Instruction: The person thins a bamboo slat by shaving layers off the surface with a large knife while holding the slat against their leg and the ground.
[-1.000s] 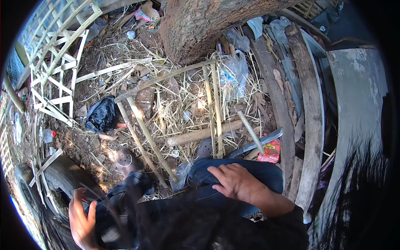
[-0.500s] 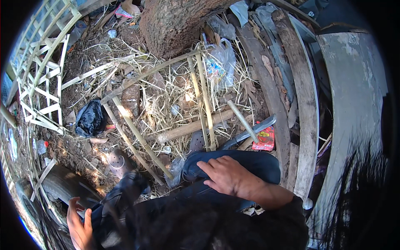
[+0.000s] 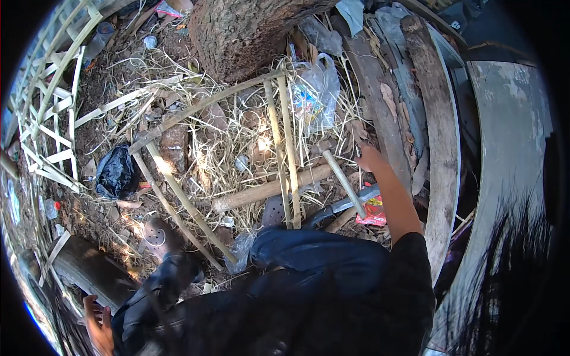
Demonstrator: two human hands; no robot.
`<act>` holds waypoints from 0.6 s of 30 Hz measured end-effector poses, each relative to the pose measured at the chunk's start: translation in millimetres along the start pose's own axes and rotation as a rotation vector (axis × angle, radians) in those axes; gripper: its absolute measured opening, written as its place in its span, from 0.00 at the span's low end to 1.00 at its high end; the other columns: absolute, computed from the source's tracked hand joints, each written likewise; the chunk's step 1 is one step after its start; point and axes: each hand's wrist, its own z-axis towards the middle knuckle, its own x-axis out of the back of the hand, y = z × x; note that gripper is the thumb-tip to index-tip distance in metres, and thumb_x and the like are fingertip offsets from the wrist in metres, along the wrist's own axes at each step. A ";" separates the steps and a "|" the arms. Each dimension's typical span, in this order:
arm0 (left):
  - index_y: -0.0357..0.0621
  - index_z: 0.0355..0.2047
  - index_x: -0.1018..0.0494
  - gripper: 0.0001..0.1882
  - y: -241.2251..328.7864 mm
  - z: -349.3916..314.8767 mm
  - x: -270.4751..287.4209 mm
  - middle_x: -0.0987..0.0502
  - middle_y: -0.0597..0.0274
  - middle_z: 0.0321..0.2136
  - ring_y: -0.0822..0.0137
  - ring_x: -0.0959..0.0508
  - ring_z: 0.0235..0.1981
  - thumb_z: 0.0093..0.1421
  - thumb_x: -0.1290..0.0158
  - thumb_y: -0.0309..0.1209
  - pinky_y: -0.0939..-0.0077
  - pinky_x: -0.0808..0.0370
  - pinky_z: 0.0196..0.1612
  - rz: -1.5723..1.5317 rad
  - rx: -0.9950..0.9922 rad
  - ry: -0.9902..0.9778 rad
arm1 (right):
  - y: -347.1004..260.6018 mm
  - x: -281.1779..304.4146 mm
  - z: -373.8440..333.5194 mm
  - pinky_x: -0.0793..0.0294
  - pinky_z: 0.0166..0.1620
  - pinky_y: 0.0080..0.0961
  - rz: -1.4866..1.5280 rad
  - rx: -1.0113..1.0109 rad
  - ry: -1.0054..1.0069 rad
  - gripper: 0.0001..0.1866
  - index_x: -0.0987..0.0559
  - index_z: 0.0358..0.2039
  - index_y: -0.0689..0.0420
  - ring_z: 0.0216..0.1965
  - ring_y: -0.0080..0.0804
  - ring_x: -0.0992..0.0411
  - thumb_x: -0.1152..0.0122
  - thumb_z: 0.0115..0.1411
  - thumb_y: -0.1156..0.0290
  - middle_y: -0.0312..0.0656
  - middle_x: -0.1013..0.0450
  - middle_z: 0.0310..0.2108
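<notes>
My right hand (image 3: 369,158) is stretched out over the litter beside the wooden planks, fingers extended, holding nothing that I can see. Closest to it is a short pale rod (image 3: 344,184), slanting across the blade of a large knife (image 3: 350,202). A red packet (image 3: 373,209) lies under the rod's lower end. Low at the left, my left hand (image 3: 99,327) hangs beside my leg, fingers apart and empty. Between my feet and the tree, thin bamboo poles (image 3: 190,204) are joined to a crosspiece (image 3: 205,108). A thicker round pole (image 3: 270,188) lies across the ground.
A tree trunk (image 3: 240,38) rises at the back. Woven bamboo lattice (image 3: 56,121) stands left, near a black plastic bag (image 3: 117,173) and a dark rounded object (image 3: 89,270). Weathered planks (image 3: 436,142) and a grey board (image 3: 513,148) line the right. Bamboo shavings (image 3: 231,154) cover the ground.
My right hand has left my knee and moved forward, past the knife and packet toward the planks. My left hand stays low at the left. The view has shifted slightly.
</notes>
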 end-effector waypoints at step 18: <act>0.43 0.49 0.34 0.19 28.2 -5.5 -2.4 0.30 0.61 0.27 0.70 0.29 0.29 0.57 0.45 0.21 0.75 0.32 0.32 -0.036 -0.017 0.097 | -30.6 -21.6 16.5 0.32 0.59 0.43 0.018 0.001 0.050 0.34 0.36 0.58 0.64 0.59 0.49 0.35 0.37 0.52 0.65 0.56 0.39 0.60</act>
